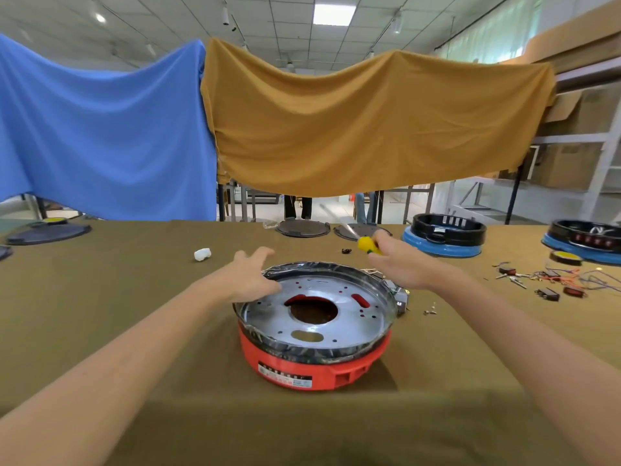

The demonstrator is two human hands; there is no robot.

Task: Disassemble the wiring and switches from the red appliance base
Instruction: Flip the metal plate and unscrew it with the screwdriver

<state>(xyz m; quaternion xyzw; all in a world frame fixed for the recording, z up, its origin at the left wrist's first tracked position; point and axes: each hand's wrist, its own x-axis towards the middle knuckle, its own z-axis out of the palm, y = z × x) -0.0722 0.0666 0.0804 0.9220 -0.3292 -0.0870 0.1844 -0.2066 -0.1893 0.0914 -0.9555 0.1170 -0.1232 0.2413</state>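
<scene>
The red appliance base (312,368) sits in the middle of the olive-covered table, with a shiny metal pan (316,317) on top showing a round centre hole. My left hand (250,275) rests on the pan's far left rim, fingers spread. My right hand (400,264) hovers above the pan's far right rim and grips a yellow-handled screwdriver (366,245), its blurred shaft pointing up and left. A grey switch block with wires (400,297) pokes out at the base's right side.
Loose wires and red switches (554,280) lie at the right. Two blue-and-black bases (443,235) (584,240) stand at the back right. Dark round plates (302,227) lie at the back, a white lump (202,254) to the left, small screws (430,311) beside the red base.
</scene>
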